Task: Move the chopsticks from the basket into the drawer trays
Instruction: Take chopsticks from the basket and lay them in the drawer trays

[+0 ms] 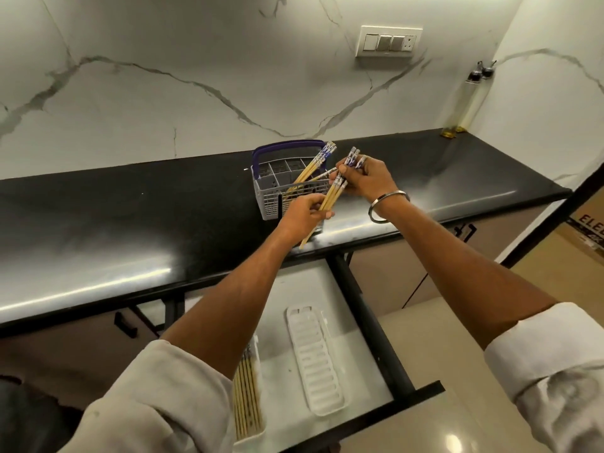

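Observation:
A grey cutlery basket [270, 194] with a purple handle stands on the black countertop, with several chopsticks [314, 166] leaning in it. My left hand [302, 215] grips the lower part of a bundle of chopsticks [332, 196] in front of the basket. My right hand [364, 179] pinches the patterned upper ends of that bundle. Below, the open white drawer [294, 289] holds two trays. The left tray [260, 361] has several chopsticks [246, 400] lying in it. The right tray [315, 358] has nothing in it.
The black countertop [130, 230] runs left to right under a marble wall. Two oil bottles [464, 103] stand in the far right corner. The drawer's black frame [362, 308] runs along its right side. A cardboard box [588, 237] sits at the right edge.

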